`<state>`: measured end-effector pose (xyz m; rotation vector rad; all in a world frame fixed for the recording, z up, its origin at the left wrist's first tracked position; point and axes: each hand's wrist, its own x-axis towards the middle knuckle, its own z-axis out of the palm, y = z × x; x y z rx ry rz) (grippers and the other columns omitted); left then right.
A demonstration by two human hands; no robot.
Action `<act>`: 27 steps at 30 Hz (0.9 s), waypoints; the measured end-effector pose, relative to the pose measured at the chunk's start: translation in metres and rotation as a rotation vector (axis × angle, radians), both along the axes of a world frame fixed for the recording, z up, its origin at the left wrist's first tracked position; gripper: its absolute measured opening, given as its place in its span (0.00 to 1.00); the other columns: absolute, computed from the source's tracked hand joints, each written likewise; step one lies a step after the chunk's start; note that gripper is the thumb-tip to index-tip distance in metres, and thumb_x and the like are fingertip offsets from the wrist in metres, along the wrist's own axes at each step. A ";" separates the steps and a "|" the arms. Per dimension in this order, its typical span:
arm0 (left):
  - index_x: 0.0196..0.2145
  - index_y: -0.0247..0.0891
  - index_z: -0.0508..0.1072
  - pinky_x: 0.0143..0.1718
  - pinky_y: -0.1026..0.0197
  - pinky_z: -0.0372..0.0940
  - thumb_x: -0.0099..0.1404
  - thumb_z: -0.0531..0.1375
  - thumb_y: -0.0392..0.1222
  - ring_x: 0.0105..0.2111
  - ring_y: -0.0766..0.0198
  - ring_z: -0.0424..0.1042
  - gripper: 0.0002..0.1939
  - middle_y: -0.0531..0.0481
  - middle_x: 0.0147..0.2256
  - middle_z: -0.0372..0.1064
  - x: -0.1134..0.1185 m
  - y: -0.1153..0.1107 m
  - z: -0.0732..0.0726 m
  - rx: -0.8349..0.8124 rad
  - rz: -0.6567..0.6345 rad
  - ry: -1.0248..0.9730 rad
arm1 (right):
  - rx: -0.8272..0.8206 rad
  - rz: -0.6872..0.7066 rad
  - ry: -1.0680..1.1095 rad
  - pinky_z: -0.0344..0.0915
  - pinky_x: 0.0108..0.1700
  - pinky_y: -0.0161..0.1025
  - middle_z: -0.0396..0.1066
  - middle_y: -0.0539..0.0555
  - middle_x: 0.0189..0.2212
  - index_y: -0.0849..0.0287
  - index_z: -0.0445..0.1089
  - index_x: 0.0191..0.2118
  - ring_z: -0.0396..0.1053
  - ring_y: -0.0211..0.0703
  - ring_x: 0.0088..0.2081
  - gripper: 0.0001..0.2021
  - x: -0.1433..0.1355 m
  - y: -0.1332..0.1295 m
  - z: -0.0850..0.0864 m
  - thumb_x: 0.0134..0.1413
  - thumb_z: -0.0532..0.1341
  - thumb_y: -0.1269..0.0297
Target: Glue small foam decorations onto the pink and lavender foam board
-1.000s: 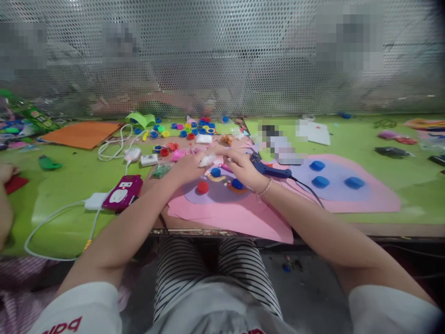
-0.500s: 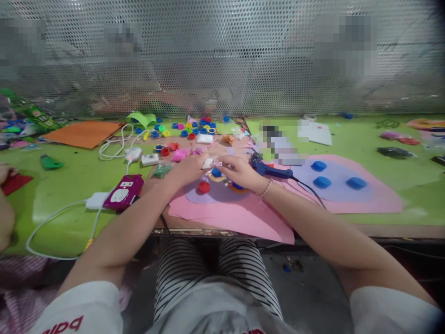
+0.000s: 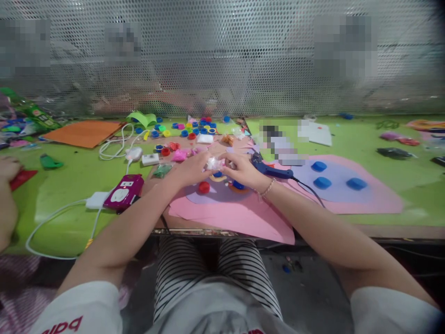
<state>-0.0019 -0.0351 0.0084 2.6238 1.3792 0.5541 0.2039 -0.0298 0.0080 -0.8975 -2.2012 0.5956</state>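
Note:
My left hand (image 3: 196,170) and my right hand (image 3: 242,170) meet over a purple paper shape (image 3: 208,197) that lies on pink paper (image 3: 243,215). Between their fingers is a small clear plastic bag (image 3: 214,163) with whitish content, gripped from both sides. Just below the fingers are a blue cap (image 3: 218,174) and a red cap (image 3: 204,187). Another blue cap (image 3: 238,184) is partly hidden under my right hand. A dark blue glue gun (image 3: 274,171) lies right of my right hand.
A purple power bank (image 3: 124,193) with white cables is at the left. Coloured caps (image 3: 191,130) are scattered behind. Pink paper (image 3: 385,199) with three blue caps lies right. Another person's hand (image 3: 9,168) touches red paper at the far left.
The clear bag shows more plainly between my fingers, and my hands have shifted slightly. The other person's hand and red paper moved a little to the right.

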 end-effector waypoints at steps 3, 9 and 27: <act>0.52 0.39 0.60 0.50 0.51 0.61 0.64 0.52 0.54 0.51 0.53 0.64 0.23 0.40 0.51 0.62 0.002 0.001 0.000 0.017 -0.038 -0.061 | 0.006 -0.046 0.032 0.55 0.28 0.34 0.62 0.48 0.23 0.62 0.68 0.40 0.56 0.34 0.23 0.12 -0.002 0.004 -0.003 0.53 0.58 0.59; 0.52 0.39 0.61 0.49 0.50 0.62 0.64 0.52 0.45 0.48 0.55 0.66 0.19 0.39 0.48 0.64 -0.013 0.019 0.000 0.140 0.158 -0.236 | -0.097 -0.165 0.177 0.56 0.29 0.34 0.65 0.48 0.23 0.61 0.67 0.30 0.59 0.34 0.23 0.05 -0.001 0.018 -0.010 0.47 0.54 0.72; 0.48 0.31 0.63 0.41 0.38 0.62 0.58 0.58 0.41 0.46 0.34 0.68 0.21 0.24 0.46 0.65 -0.044 0.037 -0.010 0.016 0.663 0.070 | -0.627 -0.284 0.830 0.58 0.25 0.30 0.64 0.48 0.36 0.54 0.62 0.38 0.62 0.31 0.27 0.08 0.001 0.029 -0.006 0.49 0.57 0.66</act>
